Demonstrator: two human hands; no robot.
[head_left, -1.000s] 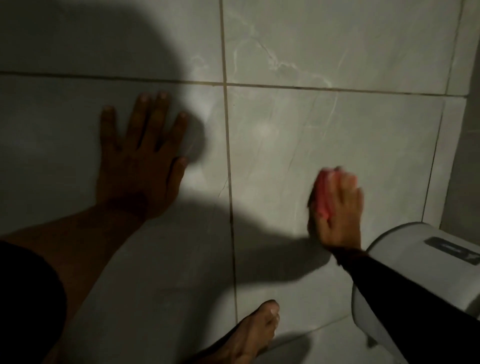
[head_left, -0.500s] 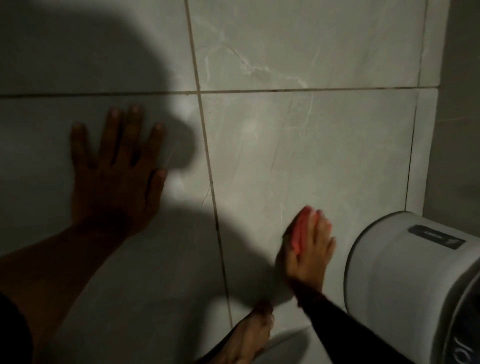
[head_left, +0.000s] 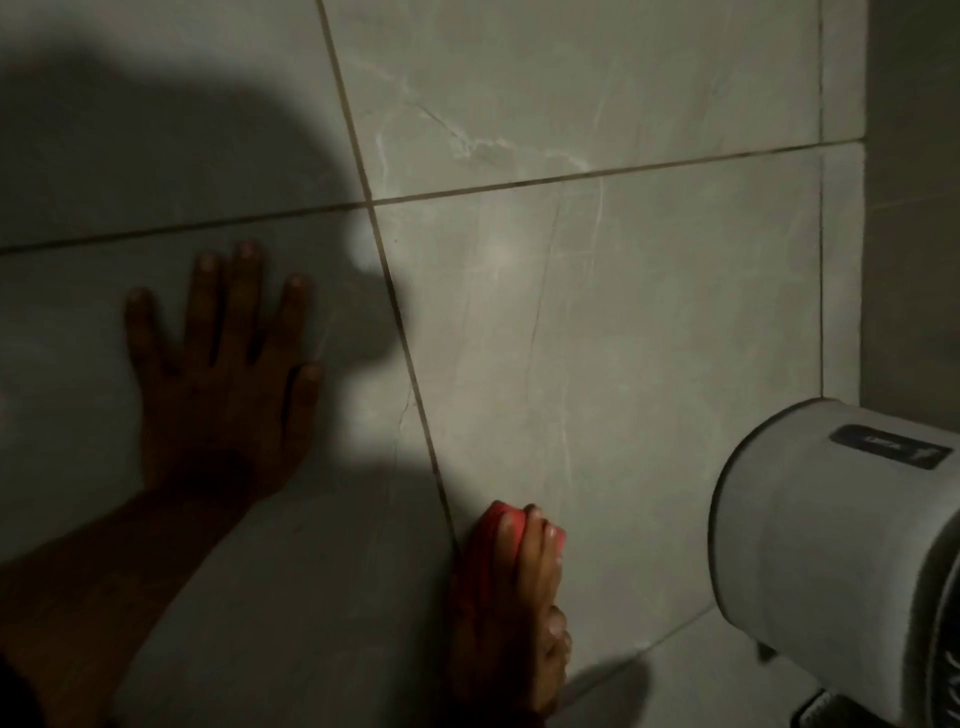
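In the head view my left hand (head_left: 223, 384) lies flat with spread fingers on the grey tiled wall (head_left: 623, 312), left of a vertical grout line (head_left: 410, 364). Low on the wall, my right hand (head_left: 530, 566) grips a red scrub pad (head_left: 488, 530) and presses it against the tile right beside that grout line. The fingers curl over the pad's top edge. The wrist and sleeve are lost in shadow at the bottom.
A white cylindrical appliance (head_left: 831, 545) with a dark label juts in at the lower right, close to my right hand. A bare foot (head_left: 553, 649) shows just under that hand. A wall corner (head_left: 865, 260) runs down the right side. A large shadow covers the left tiles.
My right hand has slid the red pad down and left along the tile to the grout line. The view has tilted, and my left hand stays flat on the wall.
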